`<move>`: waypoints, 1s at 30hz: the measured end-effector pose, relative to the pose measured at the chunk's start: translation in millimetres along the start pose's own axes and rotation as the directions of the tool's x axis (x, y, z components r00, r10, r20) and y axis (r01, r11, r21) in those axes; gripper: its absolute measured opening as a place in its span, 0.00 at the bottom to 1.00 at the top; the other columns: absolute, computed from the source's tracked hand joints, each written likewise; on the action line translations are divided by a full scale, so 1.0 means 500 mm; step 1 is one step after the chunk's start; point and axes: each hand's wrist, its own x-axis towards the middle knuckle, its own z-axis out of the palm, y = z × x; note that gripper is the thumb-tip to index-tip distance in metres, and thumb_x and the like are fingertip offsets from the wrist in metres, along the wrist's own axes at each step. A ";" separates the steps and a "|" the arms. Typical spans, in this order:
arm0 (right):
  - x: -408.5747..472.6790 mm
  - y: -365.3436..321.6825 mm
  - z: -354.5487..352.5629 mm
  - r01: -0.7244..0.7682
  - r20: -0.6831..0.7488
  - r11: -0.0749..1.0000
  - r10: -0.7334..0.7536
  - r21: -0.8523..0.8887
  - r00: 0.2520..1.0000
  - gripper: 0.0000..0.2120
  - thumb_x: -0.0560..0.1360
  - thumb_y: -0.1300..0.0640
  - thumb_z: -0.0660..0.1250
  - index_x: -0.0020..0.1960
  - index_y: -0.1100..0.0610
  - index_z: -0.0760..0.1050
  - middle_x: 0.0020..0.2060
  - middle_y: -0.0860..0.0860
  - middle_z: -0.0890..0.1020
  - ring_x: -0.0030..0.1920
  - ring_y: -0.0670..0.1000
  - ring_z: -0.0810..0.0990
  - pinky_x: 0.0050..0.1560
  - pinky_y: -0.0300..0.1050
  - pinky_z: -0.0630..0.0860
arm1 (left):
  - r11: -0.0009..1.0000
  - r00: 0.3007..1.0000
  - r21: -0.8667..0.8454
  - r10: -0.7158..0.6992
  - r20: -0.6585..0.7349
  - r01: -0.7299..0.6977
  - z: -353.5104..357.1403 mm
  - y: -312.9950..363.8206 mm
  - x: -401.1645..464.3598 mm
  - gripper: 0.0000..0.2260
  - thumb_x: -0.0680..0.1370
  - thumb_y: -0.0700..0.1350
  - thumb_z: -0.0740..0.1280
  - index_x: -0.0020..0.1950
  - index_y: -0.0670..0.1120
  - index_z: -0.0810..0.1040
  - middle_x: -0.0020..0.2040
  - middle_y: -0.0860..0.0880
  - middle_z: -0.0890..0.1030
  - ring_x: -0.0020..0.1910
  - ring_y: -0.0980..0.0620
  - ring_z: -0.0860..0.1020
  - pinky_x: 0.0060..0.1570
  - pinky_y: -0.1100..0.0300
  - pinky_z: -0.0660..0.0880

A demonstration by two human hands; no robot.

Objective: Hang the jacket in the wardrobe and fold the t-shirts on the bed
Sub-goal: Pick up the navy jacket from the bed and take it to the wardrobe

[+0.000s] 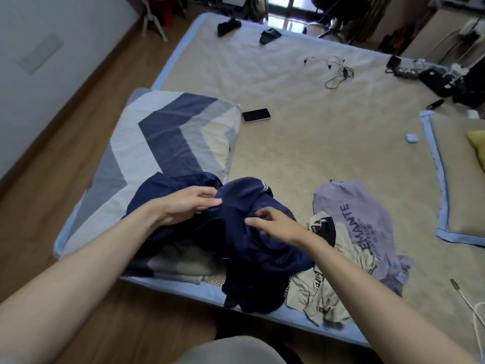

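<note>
The navy jacket (246,232) lay crumpled at the near edge of the bed (301,143), partly over a chevron-patterned pillow (168,137) and hanging a little past the mattress edge. The left hand (189,203) pinched a fold of its fabric with curled fingers, while the right hand (273,227) pressed down on it, fingers bent into the cloth. Just beside it lay a beige t-shirt (322,290) and a lilac t-shirt (367,227), both unfolded
</note>
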 end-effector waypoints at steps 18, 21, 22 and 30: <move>-0.367 0.060 -0.276 0.459 -0.489 0.414 -0.037 0.787 0.872 0.12 0.81 0.60 0.66 0.61 0.65 0.79 0.51 0.62 0.85 0.48 0.57 0.86 0.48 0.46 0.83 | 0.422 0.961 0.870 0.210 0.179 -0.255 0.387 0.231 -0.080 0.15 0.77 0.35 0.65 0.61 0.49 0.79 0.59 0.54 0.81 0.53 0.55 0.81 0.53 0.66 0.76; -0.423 0.085 -0.303 0.496 -0.519 0.490 -0.101 0.717 0.849 0.14 0.82 0.58 0.66 0.63 0.65 0.79 0.55 0.63 0.85 0.55 0.59 0.84 0.58 0.51 0.79 | 0.414 0.916 0.890 0.400 0.013 -0.193 0.381 0.208 -0.030 0.20 0.75 0.38 0.69 0.66 0.50 0.74 0.61 0.53 0.78 0.55 0.52 0.78 0.52 0.60 0.77; -0.443 0.087 -0.309 0.505 -0.518 0.517 -0.134 0.691 0.845 0.13 0.81 0.58 0.66 0.62 0.64 0.80 0.52 0.61 0.86 0.53 0.58 0.85 0.55 0.49 0.81 | 0.489 0.921 0.850 0.389 -0.010 -0.197 0.397 0.203 -0.015 0.24 0.75 0.38 0.71 0.70 0.50 0.71 0.64 0.52 0.76 0.57 0.52 0.77 0.51 0.65 0.76; -0.589 0.093 -0.354 0.576 -0.600 0.708 -0.267 0.409 0.754 0.09 0.80 0.57 0.69 0.54 0.62 0.83 0.48 0.58 0.87 0.48 0.53 0.86 0.51 0.46 0.81 | 0.621 0.902 0.679 0.403 0.152 -0.392 0.554 0.223 0.114 0.45 0.73 0.50 0.78 0.82 0.53 0.53 0.75 0.57 0.63 0.74 0.58 0.64 0.73 0.57 0.65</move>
